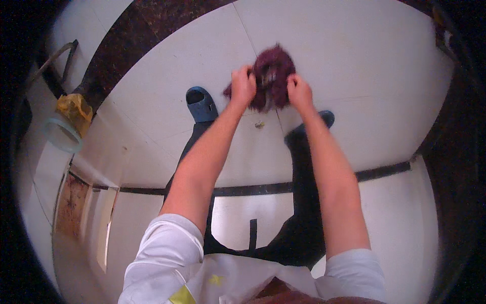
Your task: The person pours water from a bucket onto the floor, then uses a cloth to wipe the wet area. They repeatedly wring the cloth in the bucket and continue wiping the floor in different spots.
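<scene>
A maroon, shaggy cloth (275, 62) is spread between my two hands, somewhat blurred, above or against the pale tiled floor. My left hand (243, 86) grips its left side, and a loose corner sticks out beyond the fingers. On the right side, my right hand (300, 91) pinches the cloth's edge. Whether the cloth touches the floor I cannot tell. A small patch of crumbs or dirt (259, 124) lies on the tiles just below the cloth, between my feet.
Blue slippers are on my left foot (202, 104) and right foot (326, 117). At the left stand a pale plastic bucket (63, 135) and a yellow plastic bag (76, 110). A dark border strip (133, 38) runs along the tiles (353, 57).
</scene>
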